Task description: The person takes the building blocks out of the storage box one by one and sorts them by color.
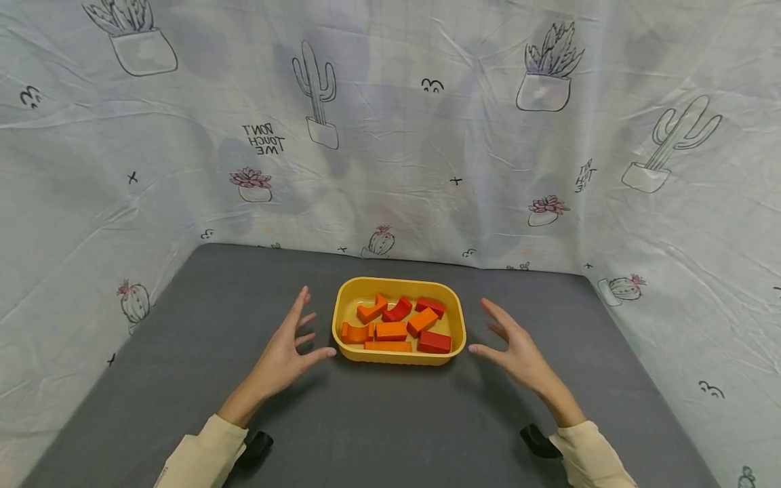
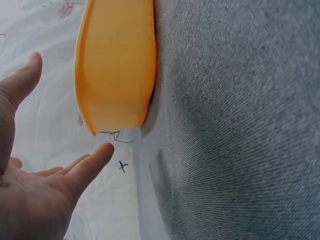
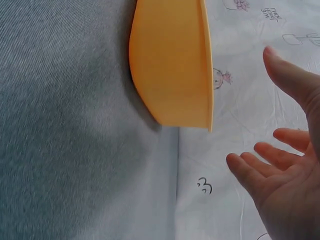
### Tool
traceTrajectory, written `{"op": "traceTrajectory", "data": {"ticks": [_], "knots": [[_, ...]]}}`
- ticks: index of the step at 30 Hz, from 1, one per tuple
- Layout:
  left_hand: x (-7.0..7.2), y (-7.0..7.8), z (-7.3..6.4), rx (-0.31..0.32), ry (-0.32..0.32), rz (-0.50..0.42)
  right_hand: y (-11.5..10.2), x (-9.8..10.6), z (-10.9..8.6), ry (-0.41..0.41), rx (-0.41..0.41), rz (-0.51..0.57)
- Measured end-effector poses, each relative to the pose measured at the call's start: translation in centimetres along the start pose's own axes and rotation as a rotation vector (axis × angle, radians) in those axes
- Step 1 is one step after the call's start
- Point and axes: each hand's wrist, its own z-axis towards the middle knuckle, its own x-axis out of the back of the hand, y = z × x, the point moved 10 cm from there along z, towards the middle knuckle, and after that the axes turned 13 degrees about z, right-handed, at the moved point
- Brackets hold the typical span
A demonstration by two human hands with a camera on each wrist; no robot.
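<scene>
A yellow rectangular bin (image 1: 399,358) with rounded corners stands on the grey surface between both hands. Inside it lie several orange blocks (image 1: 390,331) and red blocks (image 1: 434,342); some are plain bricks, others have a curved cut-out. To the bin's left is my left hand (image 1: 285,359), thumb and fingers spread, its thumb tip close to the bin's near left corner. My right hand (image 1: 518,352) mirrors it on the right, spread and holding nothing. In both wrist views a gap shows between the fingers and the yellow wall (image 2: 117,65).
The grey cloth-covered table (image 1: 390,427) extends around the bin. White fabric (image 1: 390,135) printed with cacti hangs behind it and along both sides. A dark band (image 1: 256,449) sits at the left wrist, another dark piece (image 1: 539,442) at the right one.
</scene>
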Motion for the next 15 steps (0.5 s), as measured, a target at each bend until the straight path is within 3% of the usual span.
{"op": "traceTrajectory", "data": {"ticks": [6, 15], "knots": [[-0.5, 0.3, -0.1, -0.005, -0.016, -0.014, -0.9, -0.3, 0.4, 0.044, 0.043, 0.022], [-1.3, 1.1, 0.2, -0.043, -0.022, -0.036, -2.5, -1.1, 1.5, 0.039, 0.092, 0.058]]}}
